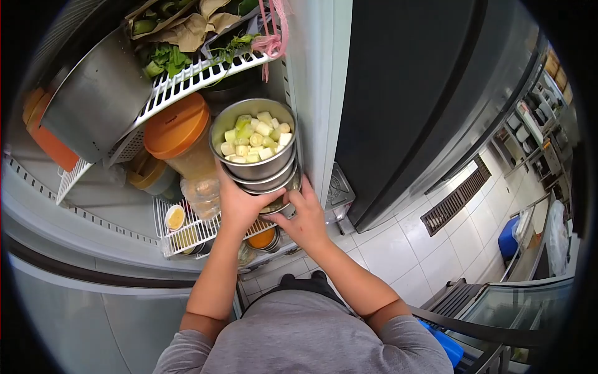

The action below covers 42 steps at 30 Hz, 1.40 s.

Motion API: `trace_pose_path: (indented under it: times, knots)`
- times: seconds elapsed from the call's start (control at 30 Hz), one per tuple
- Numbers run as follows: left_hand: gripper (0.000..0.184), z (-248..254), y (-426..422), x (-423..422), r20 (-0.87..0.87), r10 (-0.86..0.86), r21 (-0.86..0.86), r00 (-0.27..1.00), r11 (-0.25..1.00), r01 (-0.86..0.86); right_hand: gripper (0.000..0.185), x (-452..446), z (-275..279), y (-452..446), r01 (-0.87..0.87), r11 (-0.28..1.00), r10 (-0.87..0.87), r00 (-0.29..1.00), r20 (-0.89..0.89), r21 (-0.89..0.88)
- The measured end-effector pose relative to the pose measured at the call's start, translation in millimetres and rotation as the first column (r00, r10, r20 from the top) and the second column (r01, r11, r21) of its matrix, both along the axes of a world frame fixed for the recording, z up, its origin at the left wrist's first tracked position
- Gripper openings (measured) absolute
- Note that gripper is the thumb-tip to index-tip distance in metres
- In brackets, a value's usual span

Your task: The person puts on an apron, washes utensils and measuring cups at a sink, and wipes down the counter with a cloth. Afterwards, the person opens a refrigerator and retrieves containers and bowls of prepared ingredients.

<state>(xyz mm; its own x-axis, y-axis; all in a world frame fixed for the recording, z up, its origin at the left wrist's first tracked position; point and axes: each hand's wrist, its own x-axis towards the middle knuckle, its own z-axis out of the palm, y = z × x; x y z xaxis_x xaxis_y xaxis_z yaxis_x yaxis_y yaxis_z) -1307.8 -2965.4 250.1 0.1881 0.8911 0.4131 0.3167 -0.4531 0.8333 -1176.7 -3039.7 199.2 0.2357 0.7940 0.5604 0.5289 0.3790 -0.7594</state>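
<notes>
A stack of round steel containers (pixel 265 169) is at the open fridge, in front of its shelves. The top one is filled with chopped pale green and white vegetable pieces (pixel 254 138). My left hand (pixel 242 201) wraps round the lower left side of the stack. On the lower right side, my right hand (pixel 303 215) grips it, with the fingertips of both hands close together. The lower containers are partly covered by my fingers, and their contents are hidden. Just left of the stack stands a clear tub with an orange lid (pixel 179 126).
A large steel pot (pixel 96 96) and leafy greens (pixel 169 60) occupy the upper wire shelf (pixel 187 78). Lower down are a small cup of yellow food (pixel 175 217) and several jars. A dark appliance door (pixel 405 93) rises at right, above the tiled floor (pixel 398 249).
</notes>
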Motion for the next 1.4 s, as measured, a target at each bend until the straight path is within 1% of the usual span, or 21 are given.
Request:
trace_pose_path:
  times: [0.07,0.13,0.17,0.2,0.27,0.3,0.33,0.4,0.53,0.63,0.67,0.73,0.77,0.8,0.87,1.0,1.07,1.13,1.2,1.27,1.4]
  knots:
    - [0.114,4,-6,2,0.023,0.006,0.015,1.0,1.0,-0.006,0.045,4,-1,-2,0.002,1.0,-0.003,1.0,0.023,0.029]
    - [0.121,0,-8,2,0.164,-0.006,0.143,0.986,0.99,-0.017,0.045,6,-4,-2,0.017,0.999,-0.019,0.999,0.036,0.034]
    - [0.128,-2,-10,3,0.251,-0.06,0.117,0.966,0.993,0.032,0.045,6,-4,-4,0.021,0.999,-0.023,0.999,0.036,0.035]
    - [0.128,-3,-13,2,0.252,-0.064,0.118,0.966,0.992,0.035,0.045,6,-4,-5,0.024,0.999,-0.025,0.999,0.032,0.042]
    - [0.13,-5,-17,-4,0.089,-0.007,0.198,0.996,0.98,-0.011,0.045,5,-1,-7,0.033,0.998,-0.034,0.999,0.027,0.052]
    - [0.134,-6,-17,-7,0.02,0.005,0.131,1.0,0.991,-0.008,0.044,5,2,-9,0.029,0.999,-0.03,0.999,0.024,0.046]
    - [0.136,4,-20,0,0.041,-0.043,0.072,0.998,0.997,0.04,0.043,8,6,-12,0.023,0.999,-0.024,1.0,0.02,0.036]
    - [0.132,6,-18,1,0.032,-0.038,0.009,0.999,0.999,0.038,0.042,8,7,-14,0.007,1.0,-0.007,1.0,0.01,0.019]
    - [0.126,-2,-15,3,0.027,0.012,0.052,1.0,0.999,-0.013,0.041,4,12,-19,0.072,0.997,-0.073,0.996,0.042,0.023]
    - [0.116,-12,-27,3,0.378,-0.002,0.045,0.926,0.999,-0.016,0.039,10,23,-27,0.096,0.995,-0.098,0.991,0.086,0.033]
    - [0.116,-18,-30,1,0.374,-0.004,0.04,0.927,0.999,-0.012,0.038,10,24,-30,0.091,0.995,-0.096,0.99,0.101,0.047]
    - [0.112,-32,-31,-3,0.51,-0.039,0.143,0.859,0.989,-0.04,0.038,10,25,-36,0.101,0.995,-0.103,0.99,0.091,0.023]
    - [0.111,-36,-33,-2,0.581,-0.052,0.12,0.812,0.993,-0.022,0.038,10,26,-39,0.105,0.994,-0.105,0.99,0.089,-0.001]
    - [0.111,-36,-38,-1,0.58,-0.052,0.117,0.813,0.993,-0.019,0.038,11,30,-43,0.108,0.994,-0.107,0.99,0.088,-0.004]
    - [0.097,-35,-44,0,0.644,-0.025,0.1,0.765,0.994,-0.052,0.038,12,36,-48,0.122,0.991,-0.118,0.991,0.069,-0.058]
    - [0.085,-30,-45,-19,0.654,-0.15,0.228,0.742,0.974,-0.005,0.04,21,35,-68,0.088,0.992,-0.083,0.995,0.055,-0.087]
    - [0.078,-28,-42,-28,0.695,-0.129,0.259,0.708,0.963,-0.079,0.04,28,33,-78,0.077,0.995,-0.074,0.996,0.055,-0.065]
    - [0.073,-32,-44,-55,0.649,-0.213,0.31,0.731,0.951,0.003,0.041,33,31,-89,0.085,0.995,-0.083,0.996,0.044,-0.058]
    - [0.073,-38,-49,-76,0.703,-0.306,0.282,0.642,0.948,0.144,0.042,40,27,-100,0.11,0.993,-0.108,0.993,0.036,-0.043]
    - [0.073,-42,-52,-84,0.713,-0.345,0.266,0.611,0.938,0.221,0.044,46,21,-114,0.115,0.985,-0.118,0.993,-0.022,-0.128]
    - [0.074,-47,-56,-92,0.703,-0.422,0.224,0.573,0.896,0.384,0.043,47,28,-147,0.272,0.944,-0.296,0.949,-0.109,-0.188]
